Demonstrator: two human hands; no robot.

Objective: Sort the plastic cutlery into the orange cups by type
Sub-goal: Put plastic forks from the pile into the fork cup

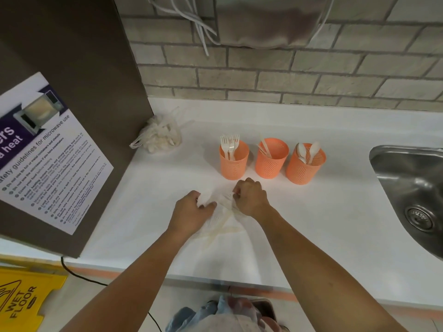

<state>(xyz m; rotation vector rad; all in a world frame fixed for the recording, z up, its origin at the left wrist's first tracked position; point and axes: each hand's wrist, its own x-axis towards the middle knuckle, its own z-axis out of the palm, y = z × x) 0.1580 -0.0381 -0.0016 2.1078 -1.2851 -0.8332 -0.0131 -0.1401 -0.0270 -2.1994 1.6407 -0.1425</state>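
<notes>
Three orange perforated cups stand in a row on the white counter. The left cup [233, 162] holds white forks, the middle cup [271, 159] holds knives, the right cup [305, 165] holds spoons. In front of them lies a clear plastic bag [221, 222] with pale cutlery inside. My left hand [191, 212] grips the bag's bunched top on the left. My right hand [251, 197] pinches the bag's top on the right, just in front of the left cup.
A second tied plastic bag of cutlery [159, 135] sits at the back left by a brown cabinet [72, 116] with a microwave poster. A steel sink [412, 195] lies to the right. A yellow wet-floor sign [21, 300] stands below left.
</notes>
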